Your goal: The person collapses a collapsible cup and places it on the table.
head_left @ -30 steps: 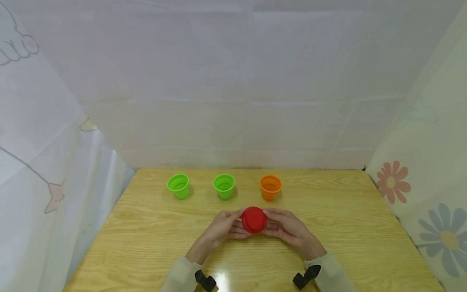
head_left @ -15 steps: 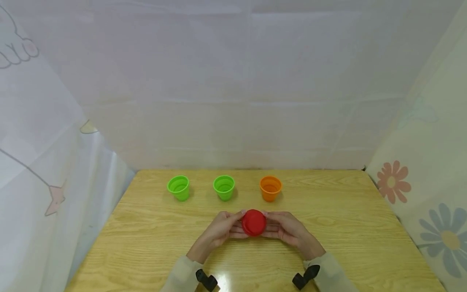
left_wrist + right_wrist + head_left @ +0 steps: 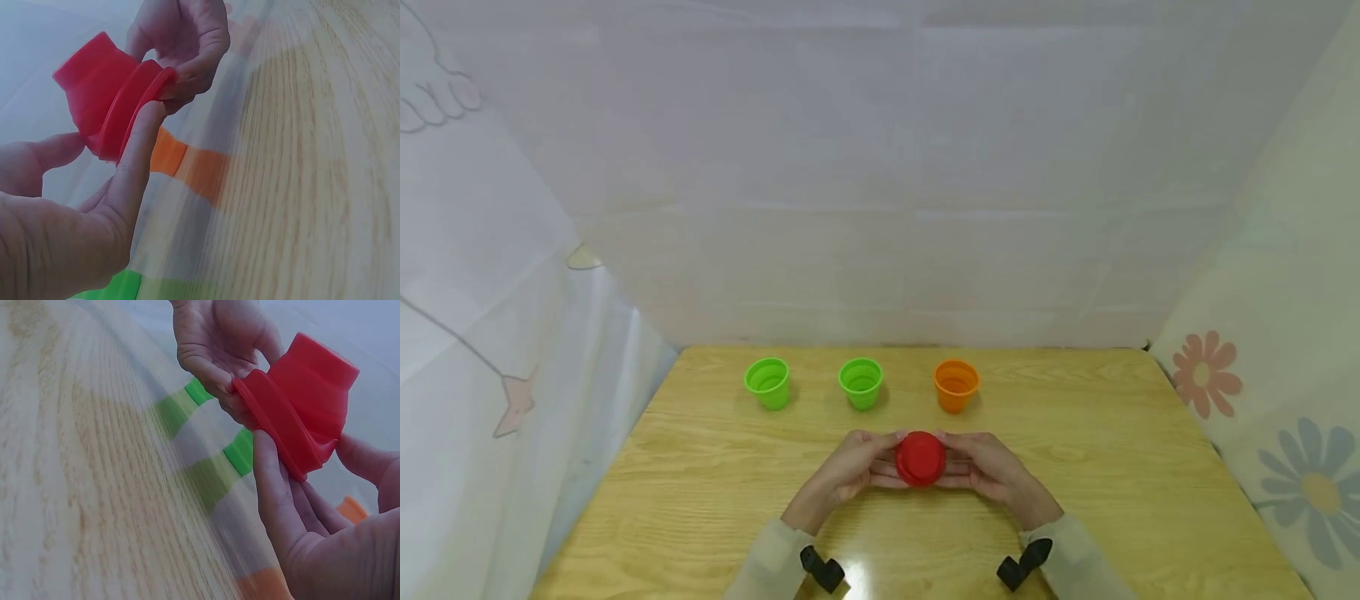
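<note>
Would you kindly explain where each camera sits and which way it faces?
Head: worn on the head, facing forward and down over the table; shows the left hand, right hand, left sleeve and right sleeve.
Left wrist: on the left wrist, looking at the red cup; left hand near, right hand beyond.
Right wrist: on the right wrist, looking at the same cup; right hand near, left hand beyond.
Shared: both wrist views show the red cup, both hands and the orange cup.

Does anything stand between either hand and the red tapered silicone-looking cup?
Nothing visible: the left hand and right hand hold the red tapered silicone-looking cup directly. An orange tapered cup stands beyond them on the wood-grain table.
</note>
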Tool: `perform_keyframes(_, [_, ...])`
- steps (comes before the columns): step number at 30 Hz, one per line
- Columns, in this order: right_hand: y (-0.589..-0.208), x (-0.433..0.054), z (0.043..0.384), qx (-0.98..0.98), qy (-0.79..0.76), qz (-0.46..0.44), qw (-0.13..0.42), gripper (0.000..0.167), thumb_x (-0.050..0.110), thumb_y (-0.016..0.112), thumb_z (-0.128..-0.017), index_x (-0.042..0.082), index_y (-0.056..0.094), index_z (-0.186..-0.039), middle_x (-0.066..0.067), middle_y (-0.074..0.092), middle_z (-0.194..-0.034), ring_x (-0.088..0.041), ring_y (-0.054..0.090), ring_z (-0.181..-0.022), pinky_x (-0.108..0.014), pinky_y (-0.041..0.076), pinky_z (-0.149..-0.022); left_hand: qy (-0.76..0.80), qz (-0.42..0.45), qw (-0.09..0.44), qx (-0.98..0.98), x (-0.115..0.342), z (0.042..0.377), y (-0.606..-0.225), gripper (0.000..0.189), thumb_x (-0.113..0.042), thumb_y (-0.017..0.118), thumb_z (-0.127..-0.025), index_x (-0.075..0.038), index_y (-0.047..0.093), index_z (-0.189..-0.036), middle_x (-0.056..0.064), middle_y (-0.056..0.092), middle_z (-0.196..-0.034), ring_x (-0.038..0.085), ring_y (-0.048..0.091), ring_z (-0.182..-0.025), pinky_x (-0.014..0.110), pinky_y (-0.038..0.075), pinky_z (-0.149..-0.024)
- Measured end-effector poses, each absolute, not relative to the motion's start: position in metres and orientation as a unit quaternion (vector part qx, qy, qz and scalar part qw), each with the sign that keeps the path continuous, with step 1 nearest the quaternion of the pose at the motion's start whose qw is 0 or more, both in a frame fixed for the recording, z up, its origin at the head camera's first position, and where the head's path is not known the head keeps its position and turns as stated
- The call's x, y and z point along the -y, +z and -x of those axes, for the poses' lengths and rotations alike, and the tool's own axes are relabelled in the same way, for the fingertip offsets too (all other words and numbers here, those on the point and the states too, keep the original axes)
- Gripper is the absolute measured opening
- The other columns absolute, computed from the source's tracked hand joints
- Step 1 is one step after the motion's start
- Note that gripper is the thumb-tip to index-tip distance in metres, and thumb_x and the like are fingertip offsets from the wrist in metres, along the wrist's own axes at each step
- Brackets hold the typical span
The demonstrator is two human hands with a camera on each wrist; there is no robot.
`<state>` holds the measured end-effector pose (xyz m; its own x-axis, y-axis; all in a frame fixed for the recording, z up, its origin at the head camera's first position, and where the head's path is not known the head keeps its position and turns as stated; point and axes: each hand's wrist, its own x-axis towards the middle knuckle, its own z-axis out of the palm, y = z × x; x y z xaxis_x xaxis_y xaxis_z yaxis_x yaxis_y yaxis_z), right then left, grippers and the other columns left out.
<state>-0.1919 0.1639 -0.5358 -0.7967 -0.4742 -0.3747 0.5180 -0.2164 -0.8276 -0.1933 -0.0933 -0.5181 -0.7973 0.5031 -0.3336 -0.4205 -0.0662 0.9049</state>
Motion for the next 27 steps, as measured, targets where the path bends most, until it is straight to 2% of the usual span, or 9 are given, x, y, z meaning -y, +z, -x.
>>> perform_keyframes(12, [-0.534,-0.157,0.192,-0.554,-0.773,-0.029,0.307,0.033,0.017,0.064,-0.103,-0.003,0.071,-0.129,-0.01,0.081,-0.103,-0.024,0.08,-0.092,-0.047,0.068,-0.088,0.714,-0.021,0.309,-0.628,0.094,0.193,-0.516,0.036,-0.021,0.06,-0.104,0.007,0.071,-0.124,0.015,0.081,-0.097,0.023,0.081,-0.082,0.05,0.066,-0.087])
perform_keyframes(19, [-0.534,-0.153,0.191,-0.559,-0.771,-0.04,0.302,0.036,0.018,0.067,-0.102,-0.005,0.07,-0.129,-0.009,0.081,-0.102,-0.023,0.08,-0.09,-0.045,0.068,-0.086,0.713,-0.007,0.295,-0.636,0.093,0.191,-0.518,0.038,-0.02,0.058,-0.103,0.008,0.071,-0.125,0.018,0.08,-0.099,0.023,0.081,-0.082,0.048,0.067,-0.084])
perform_keyframes(27, [-0.53,-0.152,0.194,-0.572,-0.767,-0.035,0.289,0.031,0.014,0.066,-0.1,-0.005,0.073,-0.123,-0.008,0.082,-0.094,-0.022,0.081,-0.085,-0.044,0.069,-0.083,0.714,-0.001,0.277,-0.643,0.089,0.193,-0.519,0.035,-0.02,0.058,-0.102,0.007,0.074,-0.117,0.016,0.081,-0.093,0.021,0.081,-0.078,0.042,0.069,-0.079])
